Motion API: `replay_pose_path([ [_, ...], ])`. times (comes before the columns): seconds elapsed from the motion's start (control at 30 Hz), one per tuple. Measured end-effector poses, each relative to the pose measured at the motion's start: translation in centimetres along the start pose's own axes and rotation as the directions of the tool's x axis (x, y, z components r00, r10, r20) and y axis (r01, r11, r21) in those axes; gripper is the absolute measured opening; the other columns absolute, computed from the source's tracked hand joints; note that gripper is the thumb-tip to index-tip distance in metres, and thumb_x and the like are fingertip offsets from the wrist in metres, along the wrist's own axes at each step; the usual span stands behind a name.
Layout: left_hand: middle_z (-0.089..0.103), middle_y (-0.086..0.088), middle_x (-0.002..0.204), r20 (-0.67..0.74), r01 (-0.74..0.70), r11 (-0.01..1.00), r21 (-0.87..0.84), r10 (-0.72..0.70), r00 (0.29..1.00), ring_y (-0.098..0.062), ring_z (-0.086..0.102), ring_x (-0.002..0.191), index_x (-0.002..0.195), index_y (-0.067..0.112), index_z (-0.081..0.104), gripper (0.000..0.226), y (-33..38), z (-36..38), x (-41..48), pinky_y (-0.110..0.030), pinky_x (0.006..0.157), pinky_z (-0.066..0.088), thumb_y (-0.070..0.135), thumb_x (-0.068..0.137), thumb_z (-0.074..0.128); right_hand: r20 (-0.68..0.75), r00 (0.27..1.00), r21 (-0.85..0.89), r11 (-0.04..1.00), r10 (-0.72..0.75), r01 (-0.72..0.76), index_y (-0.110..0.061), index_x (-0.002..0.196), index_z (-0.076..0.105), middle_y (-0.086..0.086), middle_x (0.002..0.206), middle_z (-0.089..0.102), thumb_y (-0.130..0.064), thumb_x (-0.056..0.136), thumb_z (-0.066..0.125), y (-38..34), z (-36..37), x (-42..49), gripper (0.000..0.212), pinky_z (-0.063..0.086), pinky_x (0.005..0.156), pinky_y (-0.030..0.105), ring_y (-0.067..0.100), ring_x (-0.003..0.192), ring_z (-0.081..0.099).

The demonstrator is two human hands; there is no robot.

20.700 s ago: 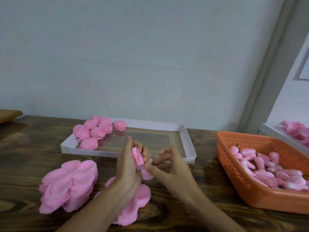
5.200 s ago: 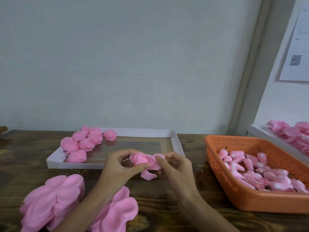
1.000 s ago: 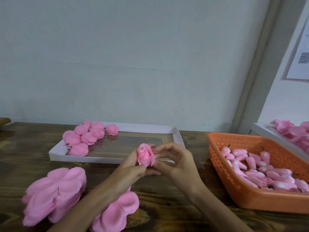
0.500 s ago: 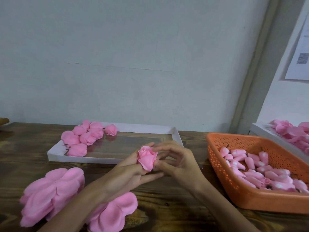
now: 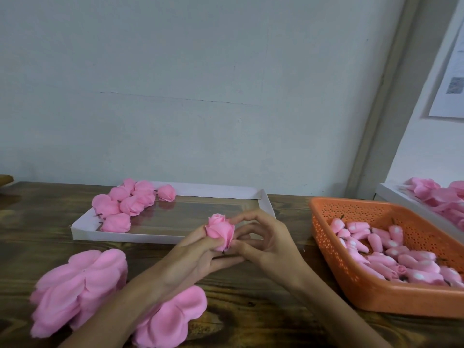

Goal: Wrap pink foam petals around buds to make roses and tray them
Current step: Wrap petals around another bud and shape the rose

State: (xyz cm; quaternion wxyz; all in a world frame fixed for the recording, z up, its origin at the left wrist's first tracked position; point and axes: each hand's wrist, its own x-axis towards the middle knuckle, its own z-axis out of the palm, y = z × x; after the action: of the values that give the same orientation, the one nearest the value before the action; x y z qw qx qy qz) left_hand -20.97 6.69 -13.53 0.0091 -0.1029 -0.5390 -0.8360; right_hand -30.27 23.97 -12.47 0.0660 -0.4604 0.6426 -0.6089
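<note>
A wrapped pink foam rose stands upright between my hands, in front of the white tray. My left hand holds it from below and behind with fingers along its side. My right hand pinches its base, with the index finger touching its upper right side. Several finished roses lie in the tray's far left corner. Two stacks of flat pink petals lie on the table at the near left; my left forearm covers part of the nearer stack.
An orange perforated basket at the right holds several pink buds. Behind it, a second white tray carries more pink petals. The wooden table runs back to a pale wall.
The petals that were loose around the bud five seconds ago are now wrapped into a closed rose. Over the last second the rose tilted slightly while both hands kept hold of it.
</note>
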Motion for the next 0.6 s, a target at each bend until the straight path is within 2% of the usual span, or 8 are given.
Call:
replay_pose_path([
  [0.1, 0.061, -0.027, 0.142, -0.029, -0.019, 1.000, 0.024, 0.020, 0.999, -0.040, 0.062, 0.128, 0.145, -0.002, 0.049, 0.048, -0.08, -0.08, 0.05, -0.050, 0.101, 0.056, 0.006, 0.098, 0.050, 0.001, 1.000, -0.048, 0.999, -0.026, 0.026, -0.019, 0.114, 0.069, 0.005, 0.117, 0.068, 0.004, 0.092, 0.073, 0.03, 0.06, 0.00, 0.032, 0.064, 0.083, 0.041, 0.024, 0.102, 0.072],
  [0.23, 0.062, -0.033, 0.135, -0.076, -0.032, 0.999, 0.027, 0.034, 0.997, -0.045, 0.067, 0.115, 0.139, -0.006, 0.049, 0.046, -0.20, -0.25, 0.08, -0.052, 0.093, 0.058, 0.007, 0.096, 0.055, -0.001, 0.998, -0.062, 0.996, -0.058, 0.058, -0.015, 0.112, 0.071, 0.004, 0.115, 0.068, -0.002, 0.092, 0.078, -0.17, 0.04, 0.00, 0.025, 0.065, 0.082, 0.041, 0.025, 0.101, 0.072],
  [0.3, 0.067, -0.032, 0.121, -0.088, -0.036, 0.998, 0.052, 0.040, 0.995, -0.044, 0.069, 0.105, 0.130, -0.004, 0.057, 0.037, -0.19, -0.21, 0.09, -0.051, 0.089, 0.059, 0.008, 0.095, 0.060, -0.007, 0.997, -0.073, 0.994, -0.079, 0.078, -0.014, 0.107, 0.073, 0.003, 0.111, 0.068, -0.005, 0.089, 0.081, -0.37, 0.15, -0.03, 0.022, 0.064, 0.081, 0.036, 0.024, 0.099, 0.071],
  [0.4, 0.066, -0.026, 0.101, -0.091, -0.041, 0.993, 0.111, 0.051, 0.995, -0.039, 0.068, 0.092, 0.118, 0.002, 0.068, 0.026, -0.21, -0.07, 0.10, -0.048, 0.082, 0.060, 0.010, 0.095, 0.060, -0.022, 0.993, -0.099, 0.989, -0.115, 0.112, -0.015, 0.103, 0.075, 0.001, 0.105, 0.069, -0.007, 0.086, 0.083, -0.56, 0.35, -0.16, 0.021, 0.065, 0.078, 0.039, 0.025, 0.098, 0.071],
  [0.53, 0.061, -0.025, 0.100, -0.121, -0.031, 0.985, 0.167, 0.051, 0.991, -0.037, 0.063, 0.086, 0.134, -0.003, 0.056, 0.042, -0.47, 0.08, 0.01, -0.046, 0.075, 0.059, 0.016, 0.097, 0.057, -0.047, 0.991, -0.131, 0.985, -0.122, 0.115, -0.009, 0.105, 0.074, 0.000, 0.099, 0.071, -0.008, 0.081, 0.088, -0.69, 0.68, -0.24, 0.028, 0.064, 0.074, 0.032, 0.021, 0.090, 0.072],
  [0.6, 0.062, -0.025, 0.101, -0.128, -0.026, 0.985, 0.169, 0.048, 0.991, -0.035, 0.062, 0.086, 0.135, -0.003, 0.055, 0.044, -0.56, 0.10, -0.01, -0.048, 0.076, 0.058, 0.018, 0.095, 0.055, -0.057, 0.989, -0.152, 0.980, -0.137, 0.128, -0.007, 0.105, 0.074, 0.002, 0.097, 0.071, -0.008, 0.080, 0.089, -0.69, 0.76, -0.24, 0.029, 0.063, 0.073, 0.037, 0.022, 0.084, 0.071],
])
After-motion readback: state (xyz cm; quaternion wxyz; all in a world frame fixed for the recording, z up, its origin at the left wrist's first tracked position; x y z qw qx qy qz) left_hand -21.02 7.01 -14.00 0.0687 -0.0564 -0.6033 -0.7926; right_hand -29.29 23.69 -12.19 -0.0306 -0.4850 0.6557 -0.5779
